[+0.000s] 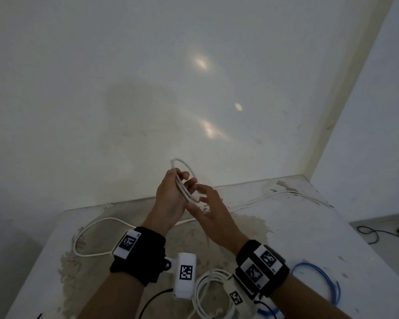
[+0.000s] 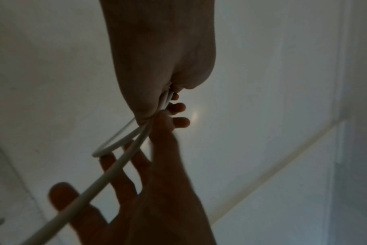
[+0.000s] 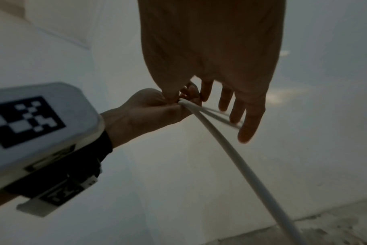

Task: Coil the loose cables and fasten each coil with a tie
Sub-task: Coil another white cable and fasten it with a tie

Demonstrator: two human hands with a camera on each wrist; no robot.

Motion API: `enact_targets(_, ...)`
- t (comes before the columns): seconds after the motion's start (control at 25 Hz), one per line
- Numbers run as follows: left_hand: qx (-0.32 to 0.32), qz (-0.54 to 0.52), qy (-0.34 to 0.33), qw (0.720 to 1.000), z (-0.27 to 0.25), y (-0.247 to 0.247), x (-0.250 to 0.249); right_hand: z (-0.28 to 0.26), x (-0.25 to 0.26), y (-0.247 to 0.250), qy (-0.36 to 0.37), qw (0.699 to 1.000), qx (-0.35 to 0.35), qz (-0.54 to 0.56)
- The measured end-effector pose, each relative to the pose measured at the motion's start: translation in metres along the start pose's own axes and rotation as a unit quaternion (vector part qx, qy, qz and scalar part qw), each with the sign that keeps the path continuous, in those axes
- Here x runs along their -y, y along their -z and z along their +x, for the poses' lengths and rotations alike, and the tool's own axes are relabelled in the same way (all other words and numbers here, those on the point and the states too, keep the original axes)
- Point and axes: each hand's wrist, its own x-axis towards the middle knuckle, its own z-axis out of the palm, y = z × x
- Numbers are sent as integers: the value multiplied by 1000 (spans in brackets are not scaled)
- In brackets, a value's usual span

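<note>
Your left hand point(image 1: 171, 194) squeezes small loops of the white cable point(image 1: 184, 168) up above the table point(image 1: 309, 226); the rest trails down. Your right hand point(image 1: 213, 211) is beside it, fingers point(image 3: 249, 119) straight, holding nothing.

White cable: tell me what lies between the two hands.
Only the white cable itself: left hand grips its loops, and right hand sits open beside them, in the head view.

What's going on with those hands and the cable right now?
Left hand grips white cable loops. Right hand open, fingers at the loop. No tie on. Nothing in the way.
</note>
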Motion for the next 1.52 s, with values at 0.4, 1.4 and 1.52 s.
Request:
enact_targets(0.4, -149, 519, -169, 825, -2, 57, -30, 35, 19, 29, 113, 983, 83, -116)
enact_targets(1.4, 72, 126, -85, 986, 9, 40, -34, -10, 46, 49, 217, 865, 222, -395)
enact_targets(1.52, 123, 235, -71, 962, -11, 30, -11, 2, 72, 62, 268, 900, 186, -287)
